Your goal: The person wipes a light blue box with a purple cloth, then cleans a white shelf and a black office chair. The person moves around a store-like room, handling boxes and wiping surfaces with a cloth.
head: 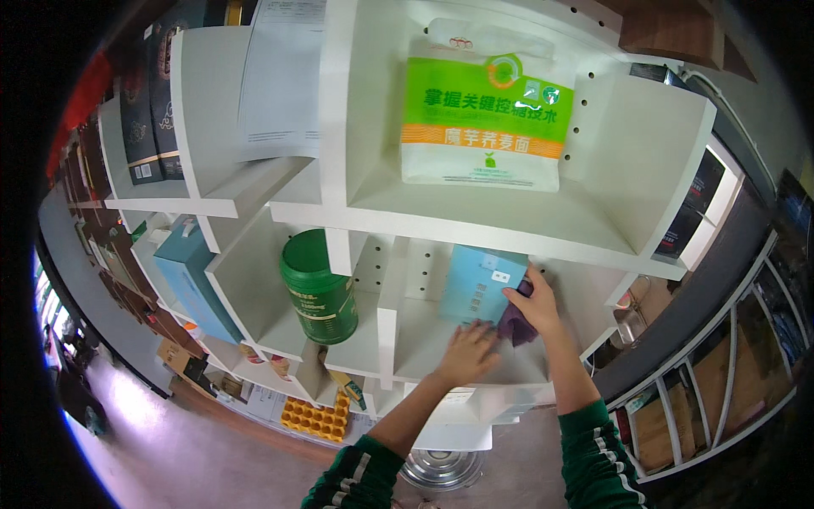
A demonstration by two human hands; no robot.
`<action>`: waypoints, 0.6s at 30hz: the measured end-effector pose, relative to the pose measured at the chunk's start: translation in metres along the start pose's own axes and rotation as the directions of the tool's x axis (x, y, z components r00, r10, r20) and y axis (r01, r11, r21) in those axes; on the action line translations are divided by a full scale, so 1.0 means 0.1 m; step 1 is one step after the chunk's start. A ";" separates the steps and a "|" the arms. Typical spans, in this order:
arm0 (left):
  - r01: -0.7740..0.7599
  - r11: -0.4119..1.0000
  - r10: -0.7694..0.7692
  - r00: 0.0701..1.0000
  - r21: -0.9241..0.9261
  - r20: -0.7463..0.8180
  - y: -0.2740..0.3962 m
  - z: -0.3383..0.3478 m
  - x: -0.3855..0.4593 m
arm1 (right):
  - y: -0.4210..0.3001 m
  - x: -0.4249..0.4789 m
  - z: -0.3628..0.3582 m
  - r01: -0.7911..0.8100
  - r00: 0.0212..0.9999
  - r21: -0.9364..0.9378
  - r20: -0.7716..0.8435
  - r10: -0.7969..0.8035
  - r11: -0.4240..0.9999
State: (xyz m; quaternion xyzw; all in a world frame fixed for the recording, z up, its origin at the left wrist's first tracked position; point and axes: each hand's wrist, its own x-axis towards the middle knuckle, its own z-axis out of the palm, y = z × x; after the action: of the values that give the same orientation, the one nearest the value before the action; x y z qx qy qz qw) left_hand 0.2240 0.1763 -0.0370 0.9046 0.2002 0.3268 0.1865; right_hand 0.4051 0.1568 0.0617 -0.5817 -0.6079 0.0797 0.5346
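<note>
A light blue box (480,286) stands in a compartment of the white shelf unit (483,226). My right hand (537,302) is at the box's right edge, thumb on its front and fingers at its side, with a purple cloth (518,321) bunched beneath the hand. My left hand (470,353) lies low in front of the box, palm down with fingers spread, fingertips at its bottom edge. Whether those fingertips touch the box cannot be told. A green plastic canister (318,292) stands in the compartment to the left.
Above the box, a green and white food bag (486,127) leans in a larger compartment. Paper sheets (283,89) hang at the upper left. Another blue box (197,280) stands at left. An orange egg tray (315,417) lies low down. A white metal railing (731,369) is at right.
</note>
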 end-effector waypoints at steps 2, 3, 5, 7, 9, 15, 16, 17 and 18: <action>0.112 0.993 -0.112 0.994 0.030 -0.006 -0.10 -0.03 0.01 | 0.08 0.06 0.05 0.008 0.998 -0.079 -0.067 -0.014 0.997; 0.151 0.988 -0.151 0.988 0.044 -0.015 -0.17 -0.08 -0.01 | 0.08 0.05 0.10 0.004 0.994 -0.112 -0.106 -0.016 0.994; 0.174 0.982 -0.172 0.985 0.068 -0.031 -0.20 -0.11 0.04 | 0.08 0.01 0.13 -0.093 0.963 -0.094 -0.260 0.066 0.991; 0.151 0.983 -0.149 0.988 0.103 -0.030 -0.24 -0.15 0.03 | 0.00 -0.12 0.18 -0.246 0.896 0.071 -0.363 0.255 0.967; 0.150 0.984 -0.148 0.989 0.094 -0.024 -0.28 -0.16 -0.06 | 0.03 -0.21 0.23 -0.024 0.841 0.072 -0.538 0.059 0.997; 0.262 0.934 -0.305 0.939 -0.244 -0.158 -0.38 -0.13 -0.22 | -0.48 0.14 0.49 0.599 0.715 -0.486 -0.035 -0.699 0.637; 0.243 0.917 -0.312 0.931 -0.317 -0.188 -0.36 -0.12 -0.22 | -0.27 0.10 0.52 0.654 0.670 -0.537 0.086 -0.737 0.532; 0.237 0.922 -0.309 0.927 -0.307 -0.211 -0.33 -0.15 -0.26 | -0.09 0.06 0.58 0.710 0.615 -0.565 0.205 -0.762 0.421; 0.237 0.926 -0.312 0.919 -0.296 -0.241 -0.30 -0.21 -0.35 | 0.01 -0.02 0.64 0.704 0.662 -0.538 0.261 -0.703 0.464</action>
State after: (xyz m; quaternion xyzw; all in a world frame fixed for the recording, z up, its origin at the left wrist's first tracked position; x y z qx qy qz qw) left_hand 0.1784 0.1896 -0.0540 0.7785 0.3059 0.4468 0.3174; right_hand 0.3579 0.1887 0.0333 -0.4158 -0.7849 -0.3423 0.3063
